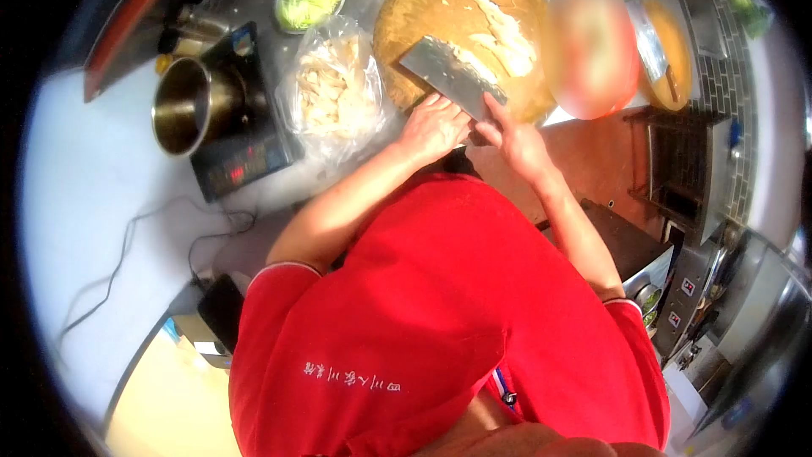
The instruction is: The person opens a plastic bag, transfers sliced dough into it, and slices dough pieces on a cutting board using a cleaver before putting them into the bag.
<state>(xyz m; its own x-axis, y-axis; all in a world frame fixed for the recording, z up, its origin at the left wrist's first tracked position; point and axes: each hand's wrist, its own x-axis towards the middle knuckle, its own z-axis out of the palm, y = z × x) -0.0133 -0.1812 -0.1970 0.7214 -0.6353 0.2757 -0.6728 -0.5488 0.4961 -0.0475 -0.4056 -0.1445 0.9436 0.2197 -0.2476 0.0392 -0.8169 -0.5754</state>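
A broad cleaver is in my right hand, whose fingers wrap its handle end, with the index finger along the blade. The blade lies slantwise over the near part of a round wooden chopping board. My left hand is at the board's near edge, right against the cleaver, fingers curled and their tips partly hidden; what they press on cannot be made out. Pale cut strips lie on the board beyond the blade. Left of the board is a clear plastic bag full of pale pieces.
A bowl of shredded green vegetable stands behind the bag. At left, a steel pot is beside a black digital scale or cooker with red digits. A blurred red basin and another knife on a round board are at right.
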